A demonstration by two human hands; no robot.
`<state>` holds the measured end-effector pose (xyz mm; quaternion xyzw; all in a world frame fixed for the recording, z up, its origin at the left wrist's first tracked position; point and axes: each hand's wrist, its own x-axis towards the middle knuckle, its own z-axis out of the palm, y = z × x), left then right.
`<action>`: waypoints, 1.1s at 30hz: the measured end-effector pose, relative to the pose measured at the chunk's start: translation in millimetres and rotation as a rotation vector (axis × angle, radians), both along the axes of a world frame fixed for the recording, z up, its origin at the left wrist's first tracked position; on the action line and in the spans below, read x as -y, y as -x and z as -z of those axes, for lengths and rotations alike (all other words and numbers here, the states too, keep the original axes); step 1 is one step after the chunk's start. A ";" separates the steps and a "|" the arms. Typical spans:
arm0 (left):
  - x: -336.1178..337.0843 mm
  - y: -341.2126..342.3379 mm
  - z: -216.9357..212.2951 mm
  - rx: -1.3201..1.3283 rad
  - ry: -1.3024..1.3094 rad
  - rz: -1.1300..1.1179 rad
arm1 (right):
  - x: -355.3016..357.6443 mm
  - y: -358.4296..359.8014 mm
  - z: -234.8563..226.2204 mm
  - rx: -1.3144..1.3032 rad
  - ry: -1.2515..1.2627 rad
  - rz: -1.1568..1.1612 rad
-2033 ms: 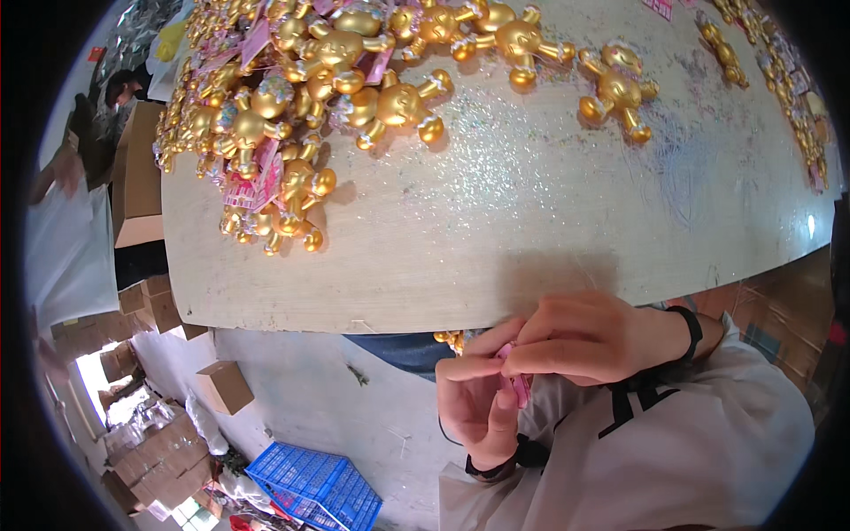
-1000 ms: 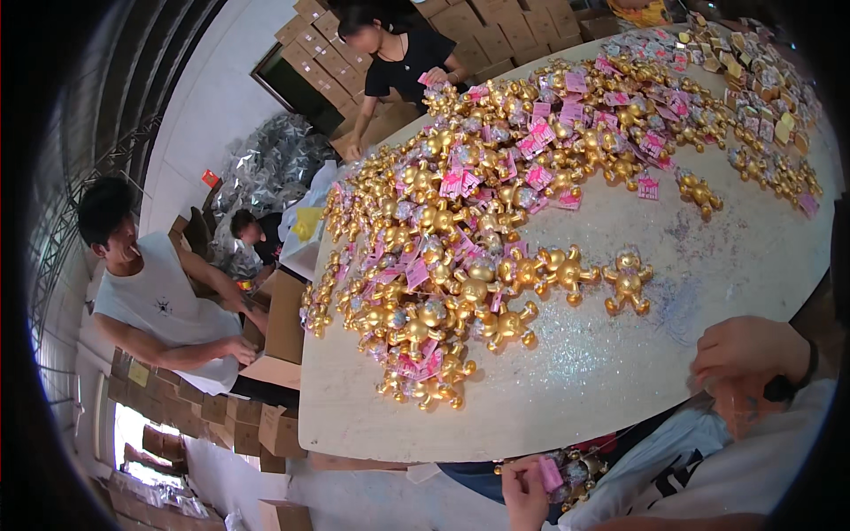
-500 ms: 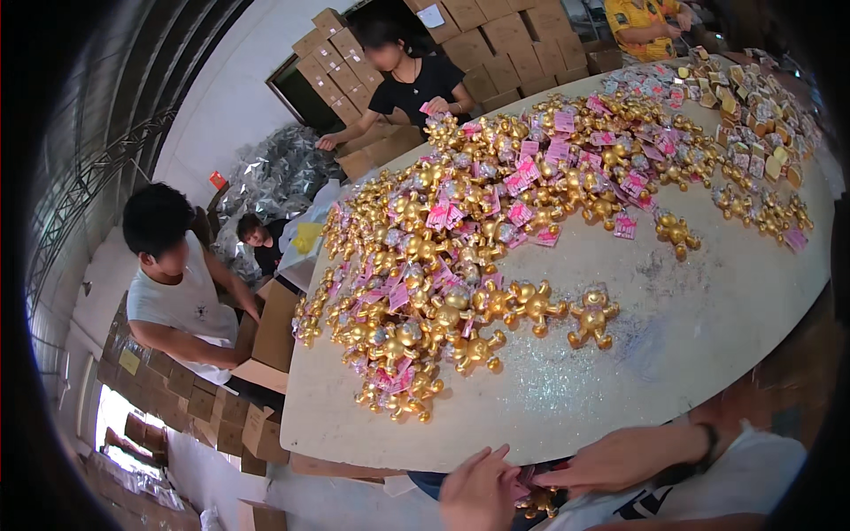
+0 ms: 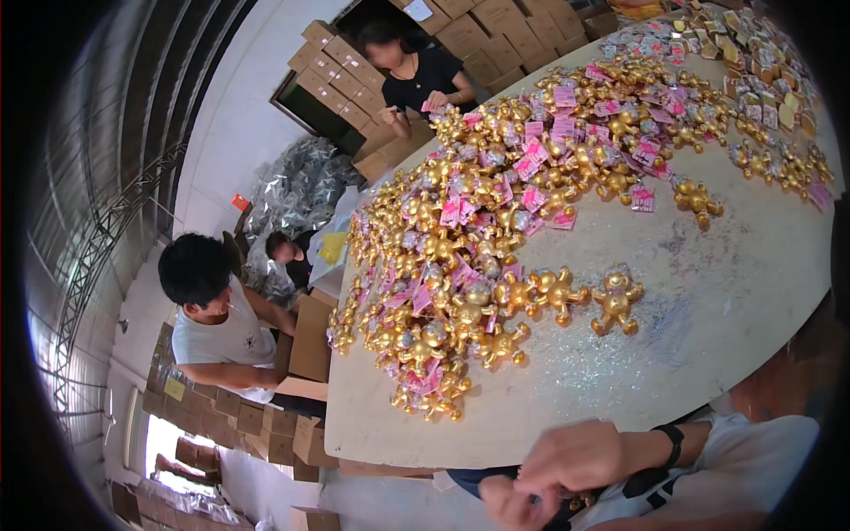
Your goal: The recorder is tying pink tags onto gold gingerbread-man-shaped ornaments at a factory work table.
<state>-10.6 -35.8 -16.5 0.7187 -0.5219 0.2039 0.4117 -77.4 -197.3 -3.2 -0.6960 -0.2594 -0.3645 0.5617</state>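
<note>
My right hand (image 4: 575,456), with a black watch on its wrist, and my left hand (image 4: 500,506) meet below the near table edge, fingers curled together. Both are blurred. A bit of a small gold figure (image 4: 580,503) shows between them; the rest is hidden. On the round pale table (image 4: 708,327) lies a big heap of gold figures with pink tags (image 4: 478,221). Nearest my hands, two single gold figures (image 4: 616,301) lie apart from the heap.
A person in a white shirt (image 4: 217,327) sits at the left by an open carton (image 4: 305,341). A person in black (image 4: 416,80) works at the far side. Stacked cartons (image 4: 496,26) line the back, and silver bags (image 4: 297,190) are piled by the wall.
The view has swung up from the table's near edge to take in the whole table and the other people. My hands stay together at the lower edge.
</note>
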 end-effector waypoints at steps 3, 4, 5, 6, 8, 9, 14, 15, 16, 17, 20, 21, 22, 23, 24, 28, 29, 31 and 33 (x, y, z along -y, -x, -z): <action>6.1 2.0 11.0 0.149 -0.406 -0.068 | -22.8 10.4 26.7 -0.014 0.008 -0.390; 10.7 0.7 11.6 -0.439 -0.068 -0.252 | -33.3 16.6 35.3 -0.039 -0.068 -0.575; 8.8 -0.5 6.6 -0.444 -0.070 -0.251 | -39.3 23.3 45.2 -0.060 -0.140 -0.759; 5.8 -5.0 -1.2 -0.892 -0.029 0.023 | -41.7 29.8 54.8 -0.059 -0.145 -0.755; -7.3 -16.5 -23.0 -1.526 -0.062 0.403 | -43.4 39.8 71.3 -0.232 0.352 -0.531; -12.2 -27.5 -33.1 -1.529 -0.055 0.406 | -41.3 41.0 78.0 -0.237 0.356 -0.533; -13.6 -70.1 -66.9 -0.849 -1.158 0.806 | -30.5 4.8 77.9 -0.599 -0.684 -0.689; -13.2 -69.4 -71.6 -0.479 -1.193 0.632 | -30.7 -4.3 70.3 -0.618 -0.648 -0.683; -13.6 -68.2 -77.8 -0.487 -1.190 0.622 | -29.4 -14.6 61.2 -0.548 -0.570 -0.564; -14.6 -64.5 -84.2 -0.101 -1.234 0.263 | -27.0 -21.9 50.8 -0.475 -0.492 -0.444; -12.6 -46.1 -99.0 0.418 -0.830 -0.170 | -19.1 -24.9 15.7 -0.046 -0.313 -0.067; -7.8 -40.5 -100.9 0.540 -0.420 -0.215 | -14.8 -21.0 5.6 -0.043 -0.321 -0.077; -0.6 -33.0 -100.1 0.472 -0.259 -0.165 | -10.2 -13.0 -2.3 0.101 -0.267 -0.074; 8.3 -31.6 -99.9 0.438 -0.251 0.019 | -7.7 -8.0 -8.3 0.190 -0.196 -0.083; 21.6 -28.1 -92.7 0.449 0.045 0.023 | -7.6 -4.1 -12.3 0.223 -0.202 -0.058; 59.7 -22.3 -61.5 0.527 0.924 -0.008 | -23.8 -12.4 -7.4 0.084 -0.628 0.077; 63.0 -24.3 -54.3 0.547 1.121 -0.028 | -30.5 -17.7 -2.2 0.021 -0.627 0.063; 42.4 -26.6 -54.1 0.499 0.384 0.077 | -42.2 -25.1 10.1 -0.111 -0.902 -0.321; 20.7 -32.4 -56.1 0.303 0.020 0.137 | -44.0 -16.2 24.9 -0.216 -0.882 -0.504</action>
